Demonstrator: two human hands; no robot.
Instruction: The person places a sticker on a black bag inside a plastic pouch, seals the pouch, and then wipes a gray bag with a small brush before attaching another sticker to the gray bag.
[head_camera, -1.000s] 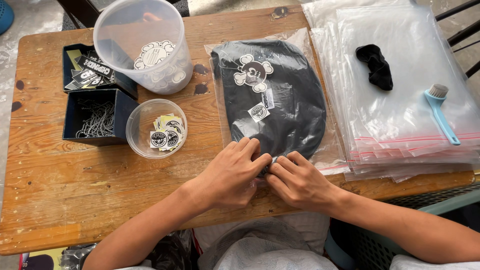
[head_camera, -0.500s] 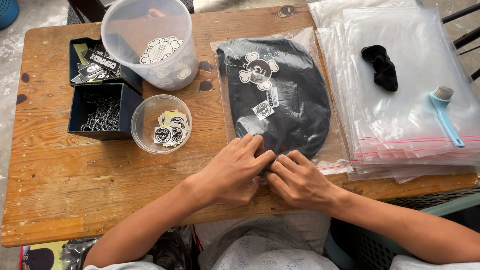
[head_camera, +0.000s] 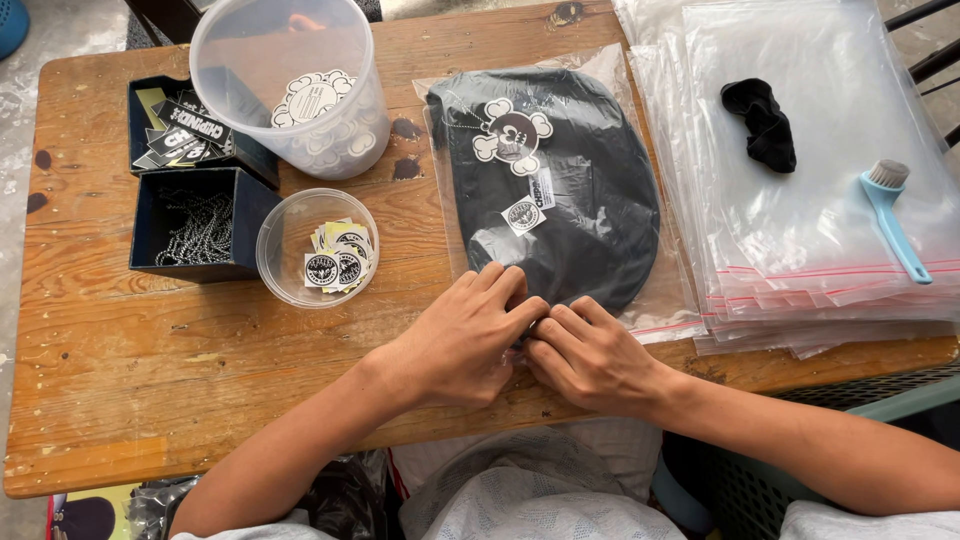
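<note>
Your left hand and right hand meet at the near edge of one clear zip bag, fingers curled down and fingertips touching, pinching the bag's mouth between them. Both hands are nearly closed on that plastic edge; how tightly, you cannot tell from here.

Inside the bag lies one black cap. Its long axis runs from you toward the far edge of the table, leaning slightly to your left at the far end, with the rounded end near your hands. On the cap sit one white skull-shaped tag and two small labels.

Just left of your left hand stands one small round clear tub with several round stickers in it. Beyond it are two dark blue boxes: the nearer box holds ball chains, the farther box holds black printed cards. One large clear tub stands beside the farther box, holding white flower-shaped tags.

To your right, a stack of empty zip bags lies touching the filled bag; their number is too hard to count. On the stack rest one black hair tie and one light blue brush, its bristled head pointing away from you.
</note>
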